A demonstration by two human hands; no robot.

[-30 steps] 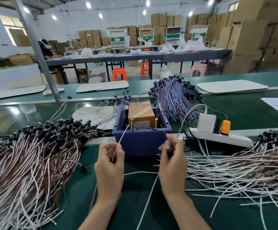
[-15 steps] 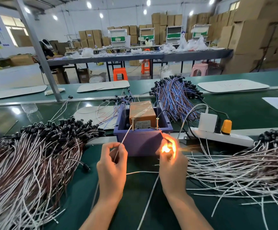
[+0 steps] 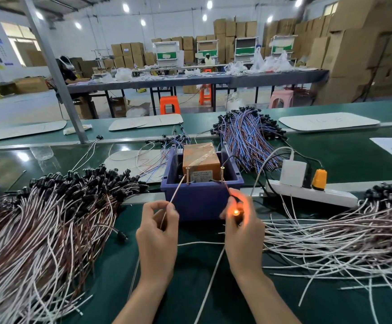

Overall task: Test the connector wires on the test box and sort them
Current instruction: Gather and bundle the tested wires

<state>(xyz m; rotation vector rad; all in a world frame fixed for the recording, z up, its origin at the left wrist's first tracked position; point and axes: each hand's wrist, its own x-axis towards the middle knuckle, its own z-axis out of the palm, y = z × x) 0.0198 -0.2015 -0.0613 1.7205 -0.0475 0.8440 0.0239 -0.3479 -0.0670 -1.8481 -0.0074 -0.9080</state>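
Wire heaps (image 3: pixel 50 220) flanked the blue bin (image 3: pixel 199 202) at centre frame, which held a brown box (image 3: pixel 200 157). The left hand (image 3: pixel 157 237) and right hand (image 3: pixel 244 232) each pinched a wire end (image 3: pixel 176 192).

Left wire heap (image 3: pixel 50 230) and right wire heap (image 3: pixel 342 237) hem a seemingly passable lane (image 3: pixel 110 274); blue bin (image 3: pixel 199 202) ahead.

The left hand (image 3: pixel 157 239) and right hand (image 3: pixel 244 237) are bare. The left arm (image 3: pixel 138 302) and right arm (image 3: pixel 268 300) are bare too.
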